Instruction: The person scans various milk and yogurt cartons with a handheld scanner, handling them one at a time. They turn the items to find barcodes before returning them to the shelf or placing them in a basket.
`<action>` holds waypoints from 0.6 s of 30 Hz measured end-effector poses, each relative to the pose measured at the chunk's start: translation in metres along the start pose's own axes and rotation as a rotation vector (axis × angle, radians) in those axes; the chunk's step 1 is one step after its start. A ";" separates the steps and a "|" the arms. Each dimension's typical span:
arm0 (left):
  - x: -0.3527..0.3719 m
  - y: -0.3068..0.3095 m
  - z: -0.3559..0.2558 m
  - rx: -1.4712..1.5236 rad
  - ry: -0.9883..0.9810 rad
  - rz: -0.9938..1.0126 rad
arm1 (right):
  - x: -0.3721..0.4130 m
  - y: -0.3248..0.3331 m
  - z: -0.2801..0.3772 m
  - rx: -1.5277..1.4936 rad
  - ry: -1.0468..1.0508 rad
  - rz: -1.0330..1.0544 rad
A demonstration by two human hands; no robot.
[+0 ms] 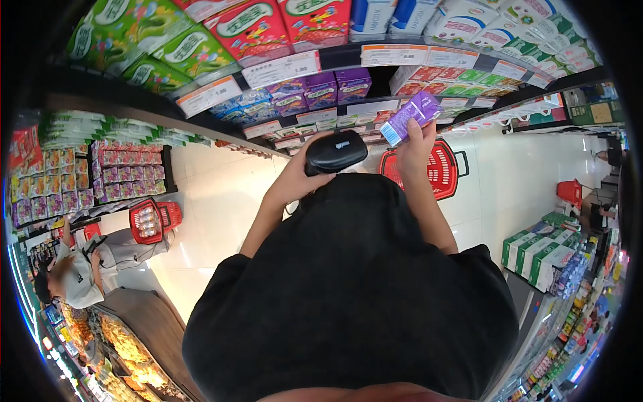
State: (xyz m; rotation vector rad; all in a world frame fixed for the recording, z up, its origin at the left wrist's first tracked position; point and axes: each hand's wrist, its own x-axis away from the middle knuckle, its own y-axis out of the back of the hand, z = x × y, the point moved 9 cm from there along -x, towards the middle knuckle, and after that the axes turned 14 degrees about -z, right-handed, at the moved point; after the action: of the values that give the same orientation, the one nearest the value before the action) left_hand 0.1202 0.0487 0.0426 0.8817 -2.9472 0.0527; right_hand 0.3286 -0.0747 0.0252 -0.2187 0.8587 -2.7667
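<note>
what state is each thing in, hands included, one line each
left hand: closed around the black case
black case: looks shut, held
right hand: closed on the purple carton
purple carton: tilted, held; seal can't be told
red basket near the right hand: partly hidden by the arm
red basket at far left: has goods in it

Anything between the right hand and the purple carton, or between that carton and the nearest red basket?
Nothing visible: the right hand grips the purple carton directly. In this view, that hand and its forearm only cover part of the red basket.
</note>
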 end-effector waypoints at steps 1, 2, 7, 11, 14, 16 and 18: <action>0.003 0.006 0.002 0.061 0.041 -0.031 | 0.005 -0.002 -0.001 0.011 0.000 0.009; 0.005 0.011 0.002 0.125 0.078 -0.062 | 0.012 -0.008 -0.002 0.003 -0.073 -0.005; 0.005 0.013 0.001 0.133 0.061 -0.043 | 0.044 -0.031 -0.012 -0.104 -0.564 -0.002; 0.014 0.001 0.001 0.329 0.079 -0.008 | 0.062 -0.042 -0.006 -0.252 -0.654 0.020; 0.025 -0.006 0.002 0.402 -0.005 0.038 | 0.077 -0.048 -0.013 -0.445 -0.789 0.149; 0.036 -0.004 0.011 0.378 0.021 0.035 | 0.092 -0.053 -0.018 -0.637 -0.938 0.237; 0.048 0.003 0.017 0.342 0.047 0.024 | 0.101 -0.054 -0.024 -0.605 -0.940 0.201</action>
State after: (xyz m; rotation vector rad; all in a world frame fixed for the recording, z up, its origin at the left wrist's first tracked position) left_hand 0.0771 0.0242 0.0291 0.8640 -2.9522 0.5846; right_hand 0.2164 -0.0458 0.0436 -1.3013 1.2559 -1.7762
